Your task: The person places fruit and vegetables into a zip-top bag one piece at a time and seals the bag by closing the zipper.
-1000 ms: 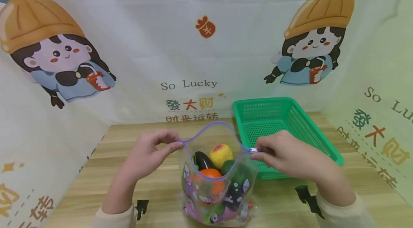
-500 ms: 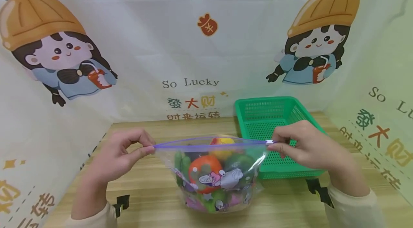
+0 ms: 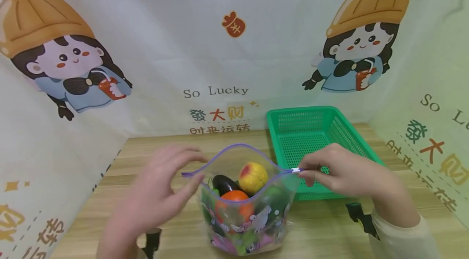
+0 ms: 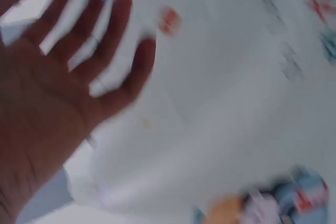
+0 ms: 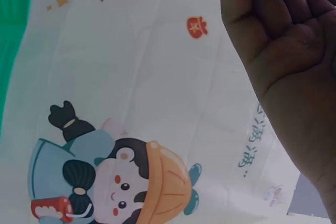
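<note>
A clear zip bag (image 3: 253,226) with a purple-edged mouth and printed cartoon figures stands on the table, its mouth gaping. Inside it a yellow-red peach (image 3: 253,178), an eggplant (image 3: 224,185), an orange-red tomato (image 3: 235,196) and green items show. At the bag's right corner, my right hand (image 3: 340,171) pinches the purple edge beside the white slider (image 3: 295,170). My left hand (image 3: 157,189) is by the left corner, blurred, thumb and fingers parted with no grip on the edge. In the left wrist view the fingers of the left hand (image 4: 68,72) are spread.
A green plastic basket (image 3: 272,128) stands behind the bag to the right, partly covered by my right hand. The wooden table (image 3: 165,145) ends at a white printed cloth (image 3: 157,88) that rises behind and on both sides.
The bag's mouth, wide and agape at first, was pulled into a nearly straight line, then bowed apart again. My left hand moved out left, came back right, and let go of the left corner.
</note>
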`<action>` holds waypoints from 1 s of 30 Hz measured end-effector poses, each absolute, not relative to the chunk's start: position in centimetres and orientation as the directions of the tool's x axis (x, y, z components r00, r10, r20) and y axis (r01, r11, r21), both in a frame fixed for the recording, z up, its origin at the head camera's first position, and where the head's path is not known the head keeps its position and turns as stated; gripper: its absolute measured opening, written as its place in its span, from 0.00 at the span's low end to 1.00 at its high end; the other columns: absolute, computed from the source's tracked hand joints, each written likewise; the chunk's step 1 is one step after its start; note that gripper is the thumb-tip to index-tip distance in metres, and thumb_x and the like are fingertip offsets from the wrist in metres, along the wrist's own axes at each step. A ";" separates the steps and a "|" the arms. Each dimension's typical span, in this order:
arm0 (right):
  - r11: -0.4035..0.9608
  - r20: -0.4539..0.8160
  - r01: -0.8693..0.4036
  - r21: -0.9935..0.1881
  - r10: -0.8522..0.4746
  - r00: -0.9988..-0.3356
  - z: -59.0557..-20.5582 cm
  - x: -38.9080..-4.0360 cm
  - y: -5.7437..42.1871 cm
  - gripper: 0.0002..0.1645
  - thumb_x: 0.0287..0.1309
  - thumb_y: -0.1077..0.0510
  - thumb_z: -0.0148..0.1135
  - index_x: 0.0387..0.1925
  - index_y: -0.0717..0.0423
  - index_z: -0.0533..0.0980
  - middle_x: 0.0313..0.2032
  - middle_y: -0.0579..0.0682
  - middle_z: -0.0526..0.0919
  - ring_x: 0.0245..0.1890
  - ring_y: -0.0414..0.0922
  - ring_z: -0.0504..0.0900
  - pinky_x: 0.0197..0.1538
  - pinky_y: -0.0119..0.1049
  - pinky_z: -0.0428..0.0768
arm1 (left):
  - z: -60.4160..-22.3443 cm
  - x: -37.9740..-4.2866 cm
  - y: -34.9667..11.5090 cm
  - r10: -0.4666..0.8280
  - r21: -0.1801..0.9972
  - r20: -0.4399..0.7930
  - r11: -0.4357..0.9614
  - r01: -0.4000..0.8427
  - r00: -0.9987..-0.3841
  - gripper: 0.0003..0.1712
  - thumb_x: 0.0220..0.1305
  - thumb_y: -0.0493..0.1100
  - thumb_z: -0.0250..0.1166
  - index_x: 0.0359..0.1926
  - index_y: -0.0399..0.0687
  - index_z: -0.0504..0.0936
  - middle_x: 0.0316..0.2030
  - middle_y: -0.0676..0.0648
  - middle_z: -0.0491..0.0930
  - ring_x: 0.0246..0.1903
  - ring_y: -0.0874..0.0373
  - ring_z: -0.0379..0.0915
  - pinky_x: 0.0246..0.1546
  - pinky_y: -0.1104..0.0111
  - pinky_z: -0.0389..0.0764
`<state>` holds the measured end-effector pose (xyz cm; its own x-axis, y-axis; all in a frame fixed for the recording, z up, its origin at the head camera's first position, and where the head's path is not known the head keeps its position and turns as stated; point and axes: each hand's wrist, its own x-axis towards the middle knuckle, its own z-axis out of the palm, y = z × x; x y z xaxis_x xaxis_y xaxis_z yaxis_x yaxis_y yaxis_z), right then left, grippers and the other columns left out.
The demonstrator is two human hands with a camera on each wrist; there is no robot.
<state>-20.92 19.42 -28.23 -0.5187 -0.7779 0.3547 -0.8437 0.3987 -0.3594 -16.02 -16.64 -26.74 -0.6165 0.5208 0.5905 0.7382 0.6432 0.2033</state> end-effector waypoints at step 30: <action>0.222 0.484 -0.931 -0.289 -0.805 -0.342 -28.0 -19.9 19.3 0.12 0.56 0.62 0.67 0.28 0.38 0.80 0.23 0.27 0.76 0.21 0.24 0.69 0.24 0.19 0.71 | -28.5 -16.8 -7.2 0.700 -0.322 0.550 0.681 0.658 -0.455 0.08 0.61 0.54 0.65 0.29 0.60 0.80 0.31 0.62 0.82 0.43 0.54 0.71 0.53 0.48 0.69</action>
